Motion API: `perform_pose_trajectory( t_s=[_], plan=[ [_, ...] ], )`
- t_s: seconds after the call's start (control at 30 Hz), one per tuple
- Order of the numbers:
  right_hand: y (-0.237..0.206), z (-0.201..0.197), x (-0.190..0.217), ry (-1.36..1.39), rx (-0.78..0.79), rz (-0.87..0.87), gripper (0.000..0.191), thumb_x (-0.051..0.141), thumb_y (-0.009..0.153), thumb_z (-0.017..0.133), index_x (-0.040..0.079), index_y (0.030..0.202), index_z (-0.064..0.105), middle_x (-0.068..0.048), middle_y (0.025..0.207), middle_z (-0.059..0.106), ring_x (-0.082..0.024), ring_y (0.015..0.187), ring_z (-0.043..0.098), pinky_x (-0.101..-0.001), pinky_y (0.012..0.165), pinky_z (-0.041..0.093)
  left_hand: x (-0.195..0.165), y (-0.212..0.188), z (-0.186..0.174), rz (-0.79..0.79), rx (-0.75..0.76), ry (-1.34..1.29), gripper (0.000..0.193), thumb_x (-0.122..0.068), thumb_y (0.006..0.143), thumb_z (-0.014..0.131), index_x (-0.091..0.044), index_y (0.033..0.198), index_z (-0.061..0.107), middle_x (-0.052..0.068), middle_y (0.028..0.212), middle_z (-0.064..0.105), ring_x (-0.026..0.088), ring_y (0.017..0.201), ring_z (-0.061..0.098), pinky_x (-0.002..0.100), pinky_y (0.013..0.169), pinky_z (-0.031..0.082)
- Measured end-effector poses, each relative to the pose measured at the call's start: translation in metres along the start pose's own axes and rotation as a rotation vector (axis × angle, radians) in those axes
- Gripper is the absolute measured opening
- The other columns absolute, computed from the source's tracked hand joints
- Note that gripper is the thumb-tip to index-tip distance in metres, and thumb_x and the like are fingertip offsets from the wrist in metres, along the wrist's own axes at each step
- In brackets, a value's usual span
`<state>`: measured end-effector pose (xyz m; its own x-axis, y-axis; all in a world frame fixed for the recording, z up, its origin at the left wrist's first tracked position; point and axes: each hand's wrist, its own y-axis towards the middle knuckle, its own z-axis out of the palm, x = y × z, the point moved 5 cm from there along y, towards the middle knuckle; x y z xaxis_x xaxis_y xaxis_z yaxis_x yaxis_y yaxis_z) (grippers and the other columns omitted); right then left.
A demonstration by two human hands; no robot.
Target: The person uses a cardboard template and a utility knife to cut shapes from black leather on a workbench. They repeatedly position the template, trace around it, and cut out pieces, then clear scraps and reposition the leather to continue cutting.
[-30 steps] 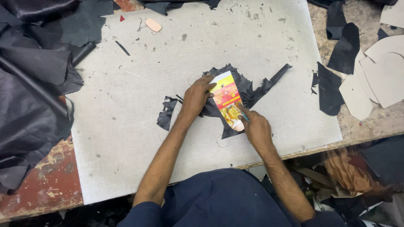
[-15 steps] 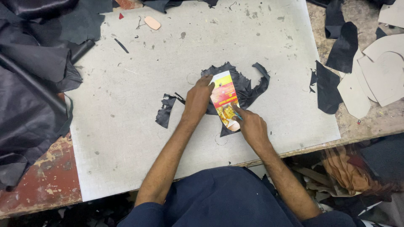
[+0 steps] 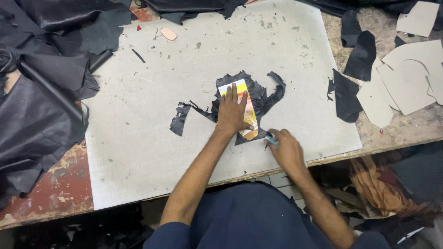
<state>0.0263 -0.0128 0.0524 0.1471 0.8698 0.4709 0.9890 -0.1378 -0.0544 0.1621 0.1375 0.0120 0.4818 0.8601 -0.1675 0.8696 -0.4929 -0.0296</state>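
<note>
My left hand lies flat on a yellow, orange and white card template, pressing it onto a ragged piece of black leather in the middle of the grey cutting board. My right hand is closed on a small blue-handled knife, whose tip sits at the lower right corner of the template. A torn black leather strip trails off to the left of the piece.
Large black leather hides are heaped at the left. Black offcuts and pale card patterns lie at the right. A small pinkish oval rests near the board's far edge. The worn red table edge shows at lower left.
My right hand has drawn the knife down to the template's lower corner and away toward me. My left hand has spread flatter over the template. The leather's right tip has curled.
</note>
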Motion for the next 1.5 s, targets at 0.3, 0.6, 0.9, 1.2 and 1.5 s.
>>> perform_pose_trajectory(
  t_s=[0.3, 0.6, 0.9, 1.2, 1.5],
  plan=[
    [-0.006, -0.030, -0.039, 0.214, 0.137, 0.021, 0.031, 0.012, 0.093, 0.064, 0.001, 0.122, 0.069, -0.018, 0.093, 0.074, -0.028, 0.078, 0.077, -0.0405, 0.070, 0.058, 0.004, 0.008, 0.012, -0.062, 0.069, -0.010, 0.143, -0.073, 0.048, 0.091, -0.015, 0.161, 0.025, 0.029, 0.166, 0.011, 0.042, 0.155, 0.013, 0.054, 0.123, 0.021],
    [0.105, -0.013, 0.028, 0.019, -0.258, -0.504, 0.030, 0.015, 0.092, 0.073, 0.006, 0.120, 0.072, -0.016, 0.101, 0.074, -0.037, 0.085, 0.072, -0.0449, 0.072, 0.057, -0.001, 0.010, -0.003, -0.112, 0.122, 0.077, 0.143, -0.075, 0.047, 0.091, -0.017, 0.161, 0.027, 0.012, 0.169, 0.018, 0.034, 0.155, 0.018, 0.050, 0.121, 0.028],
    [0.167, 0.022, 0.034, -0.070, -0.291, -0.515, 0.029, 0.015, 0.092, 0.073, 0.006, 0.119, 0.073, -0.017, 0.101, 0.072, -0.038, 0.084, 0.070, -0.0476, 0.071, 0.057, -0.006, 0.008, -0.018, -0.055, 0.141, 0.159, 0.149, -0.085, 0.045, 0.084, -0.013, 0.161, 0.026, 0.009, 0.168, 0.021, 0.031, 0.152, 0.024, 0.048, 0.111, 0.037],
    [0.164, 0.026, 0.039, -0.103, -0.173, -0.393, 0.029, 0.015, 0.092, 0.073, 0.006, 0.119, 0.073, -0.018, 0.105, 0.073, -0.039, 0.091, 0.071, -0.0489, 0.076, 0.057, -0.006, 0.007, -0.017, 0.032, 0.225, 0.136, 0.157, -0.087, 0.042, 0.084, -0.007, 0.161, 0.021, 0.012, 0.169, 0.015, 0.031, 0.152, 0.022, 0.052, 0.108, 0.037],
    [0.064, 0.020, 0.028, -0.100, -0.095, -0.182, 0.033, 0.014, 0.093, 0.069, 0.008, 0.126, 0.069, -0.017, 0.104, 0.074, -0.038, 0.090, 0.071, -0.0494, 0.076, 0.056, -0.008, 0.003, -0.016, 0.102, 0.215, 0.141, 0.155, -0.088, 0.047, 0.081, -0.001, 0.160, 0.020, 0.020, 0.167, 0.012, 0.036, 0.149, 0.021, 0.059, 0.111, 0.034]
  ],
)
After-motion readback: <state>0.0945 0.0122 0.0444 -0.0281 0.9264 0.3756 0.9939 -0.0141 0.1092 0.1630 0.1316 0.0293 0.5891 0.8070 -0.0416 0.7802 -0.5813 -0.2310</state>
